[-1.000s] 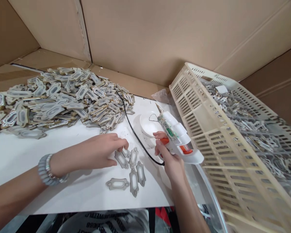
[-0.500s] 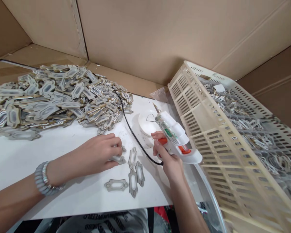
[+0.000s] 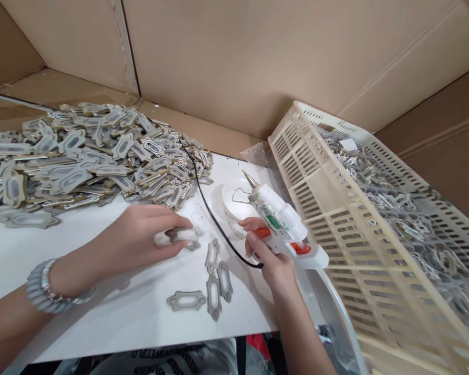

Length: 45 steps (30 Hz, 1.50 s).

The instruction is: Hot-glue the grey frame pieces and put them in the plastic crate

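My left hand [image 3: 140, 239] pinches a small grey frame-shaped piece [image 3: 182, 234] just above the white board [image 3: 101, 307]; motion blurs it. My right hand [image 3: 268, 255] grips a white hot glue gun [image 3: 283, 224] with an orange trigger, its metal tip pointing up and left over a small white dish [image 3: 236, 200]. Several loose grey frame pieces [image 3: 213, 276] lie flat on the board between and below my hands. A black cord [image 3: 214, 221] runs from the gun across the board.
A big heap of the same grey and gold pieces [image 3: 82, 156] covers the far left of the board. A cream slotted plastic crate [image 3: 336, 208] full of pieces stands tilted at the right. Cardboard walls [image 3: 238, 62] enclose the back.
My left hand has lifted one piece off the small cluster and drawn it slightly left. The glue gun has dipped a little lower and left.
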Tool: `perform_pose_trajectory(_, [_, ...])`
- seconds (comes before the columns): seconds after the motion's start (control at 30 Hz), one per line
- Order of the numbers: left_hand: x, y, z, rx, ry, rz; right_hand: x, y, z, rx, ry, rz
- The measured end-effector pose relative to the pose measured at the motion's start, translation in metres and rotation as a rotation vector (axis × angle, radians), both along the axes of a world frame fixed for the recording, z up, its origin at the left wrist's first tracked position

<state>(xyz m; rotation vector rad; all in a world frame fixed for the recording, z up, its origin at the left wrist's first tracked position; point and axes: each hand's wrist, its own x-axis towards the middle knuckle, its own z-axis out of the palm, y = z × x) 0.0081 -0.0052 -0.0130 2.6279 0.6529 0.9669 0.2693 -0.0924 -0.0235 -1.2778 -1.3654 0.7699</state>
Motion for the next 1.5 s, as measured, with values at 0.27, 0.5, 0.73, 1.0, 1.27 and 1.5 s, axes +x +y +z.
perform_pose_trajectory(0.27, [-0.009, 0.000, 0.015, 0.438, -0.115, 0.317, -0.006, -0.003, 0.006, -0.069, -0.130, 0.049])
perform_pose_trajectory(0.5, [-0.009, -0.006, 0.022, 0.536, -0.046, 0.331, -0.012, -0.005, -0.001, 0.155, -0.342, 0.169])
perform_pose_trajectory(0.73, [-0.012, -0.008, 0.023, 0.568, -0.027, 0.311, -0.018, -0.003, 0.007, 0.184, -0.405, 0.226])
perform_pose_trajectory(1.0, [-0.012, -0.014, 0.025, 0.530, -0.001, 0.300, -0.021, -0.002, 0.005, 0.182, -0.435, 0.211])
perform_pose_trajectory(1.27, [-0.016, -0.016, 0.020, 0.505, 0.011, 0.321, -0.020, -0.002, 0.006, 0.205, -0.426, 0.210])
perform_pose_trajectory(1.5, [-0.013, -0.016, 0.026, 0.515, -0.012, 0.315, -0.021, -0.003, 0.005, 0.172, -0.422, 0.207])
